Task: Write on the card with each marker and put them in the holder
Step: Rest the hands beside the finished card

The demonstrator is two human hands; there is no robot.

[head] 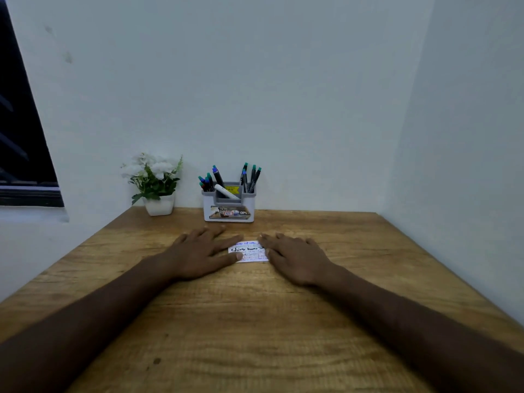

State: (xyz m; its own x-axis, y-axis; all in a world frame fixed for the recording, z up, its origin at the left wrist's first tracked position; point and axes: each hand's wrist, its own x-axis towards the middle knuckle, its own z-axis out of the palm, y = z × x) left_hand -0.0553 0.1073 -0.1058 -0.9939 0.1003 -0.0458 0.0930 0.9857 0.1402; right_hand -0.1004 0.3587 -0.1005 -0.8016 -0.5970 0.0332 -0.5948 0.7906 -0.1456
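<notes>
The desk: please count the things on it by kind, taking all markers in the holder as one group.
Card, written on, with the left hand and right hand resting flat at its ends: 1
Holder: 1
Group of markers standing in the holder: 1
White marker lying across the holder: 1
Potted plant: 1
Total: 5

The room was dim with a bluish cast; the picture was soft, and wide-angle distortion bent the tabletop (312, 321) edges.

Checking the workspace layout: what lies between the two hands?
In the head view, the written-on card lies between the left hand and right hand.
</notes>
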